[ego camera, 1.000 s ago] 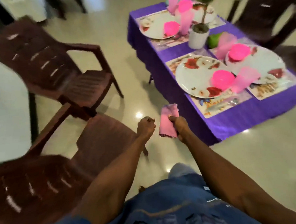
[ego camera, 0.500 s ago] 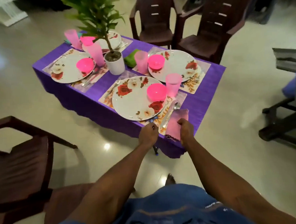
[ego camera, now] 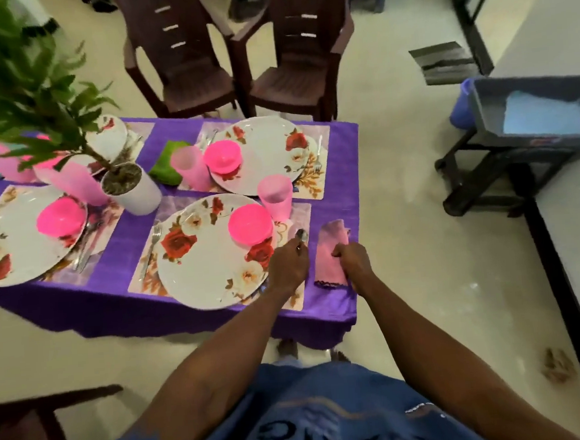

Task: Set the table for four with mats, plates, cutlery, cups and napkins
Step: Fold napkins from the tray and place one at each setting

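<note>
1. Two hands are working at the near right corner of the table [ego camera: 342, 147], which a purple cloth is covering.
2. Fingers of the right hand [ego camera: 353, 261] are curling around the pink napkin [ego camera: 332, 251], gripping its near half; the napkin is lying on the cloth just right of the nearest mat [ego camera: 300, 215], its long axis running away from the person.
3. Fingers of the left hand [ego camera: 288, 266] are clenching around a spoon [ego camera: 300, 235], whose bowl is pointing away, over the mat beside the nearest plate [ego camera: 208, 256].
4. That round floral plate is carrying a glossy pink bowl [ego camera: 249, 224]; whether anything is inside is not showing.
5. A translucent pink cup [ego camera: 275, 196] is standing upright just beyond the bowl.
6. A fork [ego camera: 151, 245] is lying left of the plate, tines pointing away.
7. A white pot [ego camera: 132, 188] is holding soil and a leafy plant [ego camera: 15, 88].
8. A green napkin [ego camera: 169, 161] is lying beside it.
</note>
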A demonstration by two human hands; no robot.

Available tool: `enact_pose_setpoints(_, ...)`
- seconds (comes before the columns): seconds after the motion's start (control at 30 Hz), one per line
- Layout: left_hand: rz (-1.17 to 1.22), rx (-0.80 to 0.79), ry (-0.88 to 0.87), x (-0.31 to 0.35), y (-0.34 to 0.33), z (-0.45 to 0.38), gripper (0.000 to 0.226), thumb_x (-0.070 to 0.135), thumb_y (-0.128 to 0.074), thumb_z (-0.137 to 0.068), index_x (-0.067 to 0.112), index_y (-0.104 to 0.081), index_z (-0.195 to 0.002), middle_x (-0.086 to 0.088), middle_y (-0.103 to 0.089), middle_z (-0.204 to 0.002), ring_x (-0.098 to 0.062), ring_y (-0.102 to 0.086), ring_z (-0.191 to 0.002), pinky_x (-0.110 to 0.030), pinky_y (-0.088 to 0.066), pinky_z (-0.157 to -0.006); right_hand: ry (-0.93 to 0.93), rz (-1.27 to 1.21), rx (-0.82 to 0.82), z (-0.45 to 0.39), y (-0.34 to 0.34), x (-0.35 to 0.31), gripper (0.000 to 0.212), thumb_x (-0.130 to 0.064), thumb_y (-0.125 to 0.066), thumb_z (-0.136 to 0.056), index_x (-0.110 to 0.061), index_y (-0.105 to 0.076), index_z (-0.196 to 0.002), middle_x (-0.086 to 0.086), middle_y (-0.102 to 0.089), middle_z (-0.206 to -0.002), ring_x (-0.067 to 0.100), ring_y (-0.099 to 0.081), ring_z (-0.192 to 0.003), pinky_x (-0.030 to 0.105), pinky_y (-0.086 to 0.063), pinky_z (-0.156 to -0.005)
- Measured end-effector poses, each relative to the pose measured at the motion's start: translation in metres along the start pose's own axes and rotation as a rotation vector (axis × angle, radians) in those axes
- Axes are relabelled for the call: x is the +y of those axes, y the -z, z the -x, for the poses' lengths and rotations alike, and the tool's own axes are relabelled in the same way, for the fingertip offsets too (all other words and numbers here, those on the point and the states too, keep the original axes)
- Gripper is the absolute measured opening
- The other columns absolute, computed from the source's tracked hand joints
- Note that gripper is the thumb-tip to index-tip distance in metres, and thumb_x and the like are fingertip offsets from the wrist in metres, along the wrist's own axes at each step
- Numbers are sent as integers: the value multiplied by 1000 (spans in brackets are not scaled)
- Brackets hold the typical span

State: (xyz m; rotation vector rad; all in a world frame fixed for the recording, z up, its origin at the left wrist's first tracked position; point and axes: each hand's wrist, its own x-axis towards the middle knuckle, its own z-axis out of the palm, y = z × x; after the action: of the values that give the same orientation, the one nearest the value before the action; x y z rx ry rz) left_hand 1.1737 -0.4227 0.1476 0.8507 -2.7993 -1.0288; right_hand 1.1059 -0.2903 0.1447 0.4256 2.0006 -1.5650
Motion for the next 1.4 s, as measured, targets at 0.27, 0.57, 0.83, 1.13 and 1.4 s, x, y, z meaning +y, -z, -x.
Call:
enact_pose_setpoints(0.27,41,-107,-64,-16,11,-37,26,32,-45,-100,18,-56,-82,-3,-63,-74,-25,-60,-71,-30,-36,-60,54,89,80,-29,-22,-28,22,-5,-57,-79,-5,-64,-100,12,-67,-90,21,-59,-71,28,-42,-56)
enact_pose_setpoints(0.57,-3,-158,-79,-30,12,-46,28,31,-45,-100,12,-63,-91,-7,-68,-82,-25,-59,-73,-31,-39,-64,212,387,277,-34,-34,-12,66,-7,-63,-80,-8,-38,-141,20,-43,-131,36,-48,-116,37,-44,-95)
enact_pose_setpoints(0.83,-29,-176,-146,-34,16,-43,24,27,-45,-99,12,-63,-94,-6,-68,-82,-24,-60,-72,-39,-51,-67,444,1173,76,-32,-36,-26,82,-26,-58,-78,-17,-22,-151,4,-14,-161,31,-5,-147,48,-16,-117)
enact_pose_setpoints(1.13,-13,-179,-173,-35,19,-46,24,29,-45,-100,12,-62,-93,-8,-69,-85,-26,-62,-74,-38,-52,-69,224,1241,-91,-45,-36,-27,88,-34,-55,-88,-16,-2,-156,5,7,-164,32,11,-149,55,-4,-117)
enact_pose_setpoints(1.4,1,-167,-177,-24,12,-50,28,35,-41,-100,17,-58,-88,-6,-68,-83,-26,-60,-72,-36,-46,-63,484,671,403,-31,-13,-17,36,-3,-45,-87,-9,-57,-120,12,-60,-125,32,-51,-120,44,-43,-96)
